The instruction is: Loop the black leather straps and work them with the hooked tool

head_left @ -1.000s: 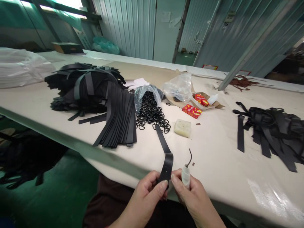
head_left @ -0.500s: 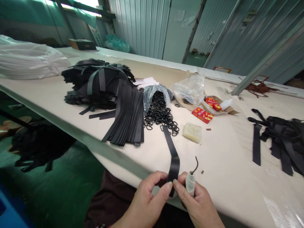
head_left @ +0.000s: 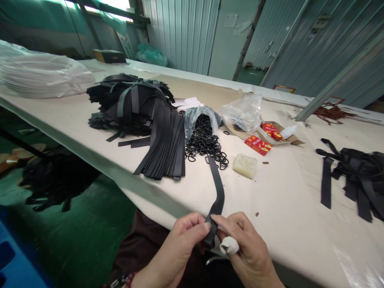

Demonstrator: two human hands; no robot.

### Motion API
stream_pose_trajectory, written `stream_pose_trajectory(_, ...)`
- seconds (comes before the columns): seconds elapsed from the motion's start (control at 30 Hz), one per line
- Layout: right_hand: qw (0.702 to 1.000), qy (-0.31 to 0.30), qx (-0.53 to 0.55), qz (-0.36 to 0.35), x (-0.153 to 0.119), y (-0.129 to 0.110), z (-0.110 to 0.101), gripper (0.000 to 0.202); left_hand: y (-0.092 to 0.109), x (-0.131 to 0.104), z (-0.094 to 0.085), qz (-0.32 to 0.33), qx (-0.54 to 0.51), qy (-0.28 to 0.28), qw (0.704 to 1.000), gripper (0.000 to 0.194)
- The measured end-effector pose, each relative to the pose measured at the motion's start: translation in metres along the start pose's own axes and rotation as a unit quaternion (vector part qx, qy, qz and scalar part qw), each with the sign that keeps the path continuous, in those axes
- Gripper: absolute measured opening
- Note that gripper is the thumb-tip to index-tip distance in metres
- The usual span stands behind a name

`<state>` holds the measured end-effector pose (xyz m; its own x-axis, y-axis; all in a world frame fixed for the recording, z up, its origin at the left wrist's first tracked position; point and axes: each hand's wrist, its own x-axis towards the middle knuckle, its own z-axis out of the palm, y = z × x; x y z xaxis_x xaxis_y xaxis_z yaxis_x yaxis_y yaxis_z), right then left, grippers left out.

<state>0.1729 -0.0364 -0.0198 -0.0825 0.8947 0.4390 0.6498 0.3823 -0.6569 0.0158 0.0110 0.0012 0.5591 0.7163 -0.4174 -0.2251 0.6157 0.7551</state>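
- big cream table (head_left: 285, 224) runs from far left to near right, pretty much fills the view
- clear plastic bag of white stuff (head_left: 39, 74) lies at the far left end
- heap of black straps (head_left: 135, 108) left of centre, with a neat fanned stack of strips leaning off its near right side
- second pile of black straps (head_left: 357, 172) over at the right edge
- bag of black metal rings (head_left: 204, 136) in the middle, rings spilling out toward the near side
- crumpled clear bag (head_left: 243, 112) just right of that, then red boxes (head_left: 258, 145) on a bit of brown paper
- pale waxy block (head_left: 245, 165) near the rings
- one black strap (head_left: 217, 190) runs from the ring pile down to the near edge, with a ring on its far end
- left hand (head_left: 183, 244) pinches the near end of that strap, thumb and fingers closed on it
- right hand (head_left: 249, 248) touches the same end with its fingertips and keeps a small white tool (head_left: 229, 245) tucked in its palm; both hands are close together at the table edge
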Motion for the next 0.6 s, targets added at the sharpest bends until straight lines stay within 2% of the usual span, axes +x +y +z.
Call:
stream_pose_trajectory(0.07, 1.0, 0.001, -0.009, -0.026, 0.003, -0.001, -0.001, 0.044, 0.001, -0.001, -0.001, -0.026, -0.036, -0.024, 0.999, 0.023)
stream_pose_trajectory(0.13, 0.999, 0.022, 0.016, 0.025, 0.008, -0.007, -0.003, 0.028, 0.003, -0.002, -0.002, -0.022, -0.044, -0.031, 0.998, 0.03)
stream_pose_trajectory(0.2, 0.981, 0.034, 0.075, 0.174, 0.013, -0.015, -0.006, 0.009, 0.005, -0.002, -0.002, 0.018, -0.016, -0.008, 1.0, 0.034)
stream_pose_trajectory(0.27, 0.93, 0.025, 0.153, 0.334, 0.016, -0.023, -0.011, 0.021, 0.006, -0.002, 0.001, 0.062, 0.034, 0.019, 0.997, 0.026)
stream_pose_trajectory(0.33, 0.879, 0.003, 0.232, 0.417, 0.016, -0.028, -0.015, 0.028, 0.005, 0.0, 0.006, 0.079, 0.077, 0.016, 0.994, 0.017)
stream_pose_trajectory(0.43, 0.844, -0.012, 0.304, 0.442, 0.013, -0.028, -0.018, 0.033, 0.002, 0.005, 0.015, 0.091, 0.122, -0.01, 0.988, 0.018)
stream_pose_trajectory(0.5, 0.833, -0.003, 0.323, 0.449, 0.009, -0.026, -0.019, 0.036, -0.001, 0.009, 0.02, 0.129, 0.182, -0.003, 0.975, 0.017)
stream_pose_trajectory(0.6, 0.829, 0.015, 0.331, 0.451, 0.005, -0.021, -0.018, 0.038, -0.006, 0.014, 0.023, 0.176, 0.269, 0.007, 0.947, 0.025)
